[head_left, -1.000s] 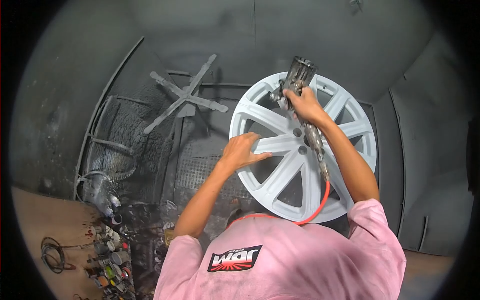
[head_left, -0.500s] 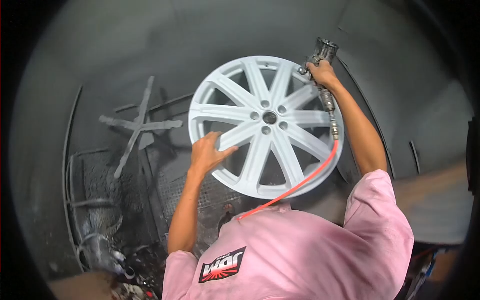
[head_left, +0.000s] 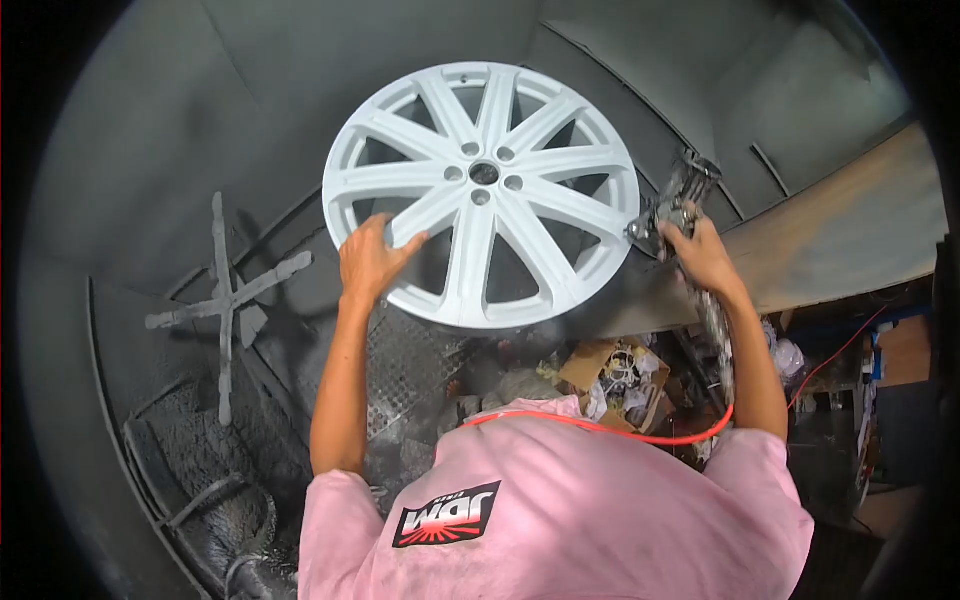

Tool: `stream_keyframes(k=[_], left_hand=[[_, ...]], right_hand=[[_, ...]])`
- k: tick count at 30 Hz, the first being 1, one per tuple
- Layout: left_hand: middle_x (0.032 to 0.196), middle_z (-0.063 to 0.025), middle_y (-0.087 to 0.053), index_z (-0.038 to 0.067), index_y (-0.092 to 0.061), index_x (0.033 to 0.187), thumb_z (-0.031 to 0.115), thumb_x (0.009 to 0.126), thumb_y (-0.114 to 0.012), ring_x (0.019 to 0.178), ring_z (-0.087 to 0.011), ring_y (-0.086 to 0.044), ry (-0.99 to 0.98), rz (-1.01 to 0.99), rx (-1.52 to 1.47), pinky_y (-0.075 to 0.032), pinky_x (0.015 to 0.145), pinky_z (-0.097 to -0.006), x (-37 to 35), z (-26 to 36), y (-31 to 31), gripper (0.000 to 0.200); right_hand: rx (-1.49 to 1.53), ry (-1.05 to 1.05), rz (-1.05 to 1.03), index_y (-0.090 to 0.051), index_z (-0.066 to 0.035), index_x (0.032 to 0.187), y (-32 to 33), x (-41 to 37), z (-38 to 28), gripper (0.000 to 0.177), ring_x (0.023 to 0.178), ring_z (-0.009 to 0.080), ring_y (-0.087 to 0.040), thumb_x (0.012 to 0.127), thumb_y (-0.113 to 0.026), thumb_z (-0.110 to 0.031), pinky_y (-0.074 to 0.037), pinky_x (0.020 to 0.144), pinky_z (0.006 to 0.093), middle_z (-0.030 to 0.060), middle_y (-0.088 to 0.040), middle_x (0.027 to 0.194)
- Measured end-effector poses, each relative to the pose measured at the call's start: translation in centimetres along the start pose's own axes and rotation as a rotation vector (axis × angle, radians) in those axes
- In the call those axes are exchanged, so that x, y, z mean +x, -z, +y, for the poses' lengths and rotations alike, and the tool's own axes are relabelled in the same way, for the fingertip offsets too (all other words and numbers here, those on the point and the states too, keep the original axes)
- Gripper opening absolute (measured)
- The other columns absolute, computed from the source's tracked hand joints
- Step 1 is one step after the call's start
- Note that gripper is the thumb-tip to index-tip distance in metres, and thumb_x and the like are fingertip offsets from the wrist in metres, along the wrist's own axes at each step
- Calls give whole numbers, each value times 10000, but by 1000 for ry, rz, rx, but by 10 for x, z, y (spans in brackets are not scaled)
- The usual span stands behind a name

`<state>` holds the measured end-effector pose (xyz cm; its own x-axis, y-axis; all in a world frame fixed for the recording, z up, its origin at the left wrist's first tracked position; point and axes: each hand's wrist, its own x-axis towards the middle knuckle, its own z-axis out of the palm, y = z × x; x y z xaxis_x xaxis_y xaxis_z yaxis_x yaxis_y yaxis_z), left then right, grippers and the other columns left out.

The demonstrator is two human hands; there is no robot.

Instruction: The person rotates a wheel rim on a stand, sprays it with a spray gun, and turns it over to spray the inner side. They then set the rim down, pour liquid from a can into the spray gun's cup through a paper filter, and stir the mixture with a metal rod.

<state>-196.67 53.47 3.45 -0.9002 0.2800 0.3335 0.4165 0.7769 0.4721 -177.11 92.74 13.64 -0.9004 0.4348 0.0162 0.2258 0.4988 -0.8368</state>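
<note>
A white multi-spoke car wheel (head_left: 470,250) is in front of me, its face toward me, with bolt holes around a dark centre hole. My left hand (head_left: 372,258) grips its lower left edge, thumb lying over a spoke and fingers at the rim. My right hand (head_left: 703,250) is closed around a paint-stained spray gun (head_left: 690,185) just beyond the wheel's right edge. The gun's cup points up and its nozzle faces the wheel. From the gun's lower end an orange-red air hose (head_left: 660,438) runs across my pink shirt.
A grey-coated cross-shaped stand (head_left: 226,300) is at the left. Grey booth walls (head_left: 150,110) surround the wheel. Below right are a cardboard box (head_left: 590,365) of crumpled waste and a cluttered shelf (head_left: 865,400). Perforated flooring (head_left: 395,365) shows below the wheel.
My view has turned toward the right, bringing the box and shelf into sight. The spray gun has moved from over the wheel's upper right rim to outside its right edge. My left hand keeps its grip.
</note>
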Motion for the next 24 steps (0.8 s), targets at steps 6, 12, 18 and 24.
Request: stream_keyframes(k=[6,12,18,24], left_hand=[[1057,-216,-716,-26,-680,1158,607,753,-742,998,-375,-687,-15,-12,69,-530,884,-454,2,-14,-7,754],[1023,-214,-715,-48,-681,1108,585,765,-746,954,-385,-691,-30,-16,60,-541,843,-460,-3,-12,-9,723],[977,-208,-657,-29,-629,986,441,830,-736,924,-397,-654,-37,37,59,-520,809,-481,-24,9,-20,506],[972,-252,-579,-97,-525,1137,300,872,-681,902,-417,-600,-80,6,13,-474,808,-506,-69,51,-38,501]], right_hand=[[123,-90,-267,-517,-25,1144,-45,-85,-29,254,527,91,-561,980,-616,-192,-426,373,248,51,-620,761],[192,-42,-428,-522,-50,1132,-91,-101,-73,230,449,64,-492,976,-623,-184,-400,388,234,28,-626,735],[231,15,-478,-529,-41,1112,-117,-90,-93,218,462,63,-493,975,-625,-181,-404,405,245,36,-619,730],[349,26,-526,-527,-40,1125,-118,-82,-77,220,478,50,-502,980,-624,-174,-404,406,229,35,-629,738]])
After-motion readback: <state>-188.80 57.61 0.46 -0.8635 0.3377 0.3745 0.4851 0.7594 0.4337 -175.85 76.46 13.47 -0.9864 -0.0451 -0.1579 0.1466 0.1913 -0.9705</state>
